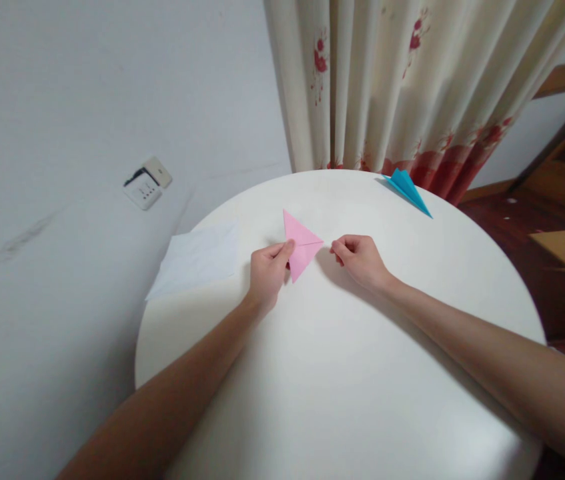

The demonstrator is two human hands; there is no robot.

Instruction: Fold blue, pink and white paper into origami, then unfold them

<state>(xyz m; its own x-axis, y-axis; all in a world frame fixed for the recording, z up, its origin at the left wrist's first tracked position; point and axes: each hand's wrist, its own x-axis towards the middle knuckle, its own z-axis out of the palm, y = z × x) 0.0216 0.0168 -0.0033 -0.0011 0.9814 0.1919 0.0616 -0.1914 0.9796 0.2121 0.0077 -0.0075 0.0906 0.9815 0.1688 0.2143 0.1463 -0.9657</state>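
Note:
A pink paper (304, 248), folded into a triangle with a crease along its middle, is pinched at its left edge by my left hand (268, 270). Its point faces right, toward my right hand (359, 258). That hand is just off the tip, apart from it, with the fingers curled and the thumb pressed against them. Whether anything small is inside the curled fingers is hidden. Both hands are over the round white table (312, 373).
A blue paper plane (407, 191) lies near the table's far right edge. White sheets (197, 261) lie at the left edge, close to the wall with a socket (143, 191). Behind the table hangs a floral curtain (387, 87). Cardboard (562, 248) lies on the floor at right.

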